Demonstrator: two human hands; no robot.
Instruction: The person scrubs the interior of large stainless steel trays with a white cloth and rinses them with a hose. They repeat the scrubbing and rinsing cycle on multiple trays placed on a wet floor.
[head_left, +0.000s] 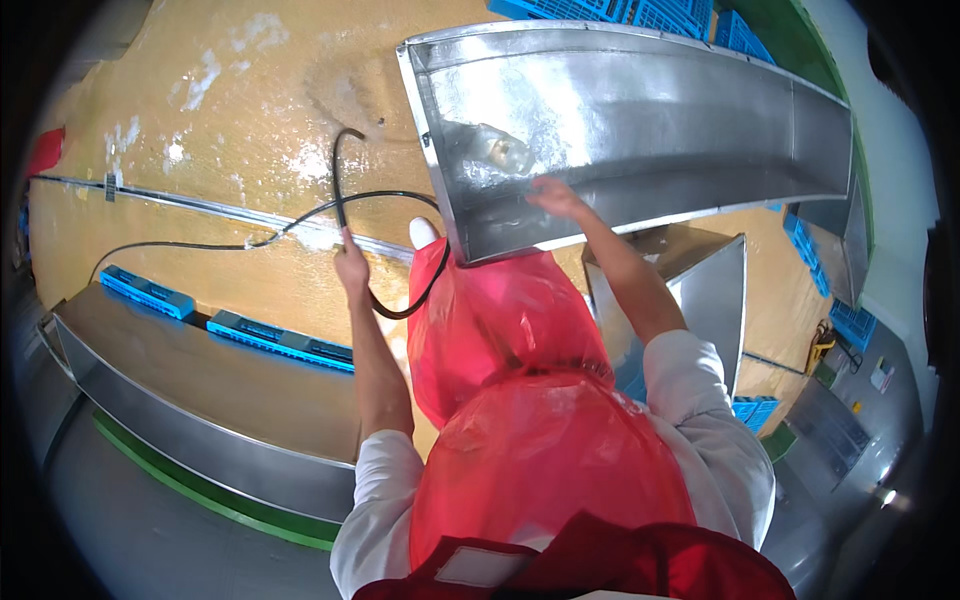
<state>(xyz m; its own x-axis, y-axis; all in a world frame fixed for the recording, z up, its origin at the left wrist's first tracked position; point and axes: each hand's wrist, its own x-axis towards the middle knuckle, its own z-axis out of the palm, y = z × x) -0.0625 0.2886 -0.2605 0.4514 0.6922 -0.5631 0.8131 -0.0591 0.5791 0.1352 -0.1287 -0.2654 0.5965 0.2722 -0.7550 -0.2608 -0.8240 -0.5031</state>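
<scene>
My left hand (351, 266) is closed round a black hose (336, 169), whose short free end curves up over the floor. The rest of the hose loops past my leg and trails off to the left. My right hand (556, 199) reaches over the near rim of a long stainless steel trough (660, 112). Just beyond its blurred fingertips, inside the trough's left end, is a clear, shiny object (506, 152), perhaps plastic or water. Whether my fingers touch it, I cannot tell.
A wet tan floor (225, 135) has a metal drain channel (202, 204) across it. Steel containers stand at left (202, 390) and right (705, 300). Blue plastic pallets (277, 341) lie under the left one, with more (667, 16) behind the trough. My red apron (510, 322) meets the trough's near edge.
</scene>
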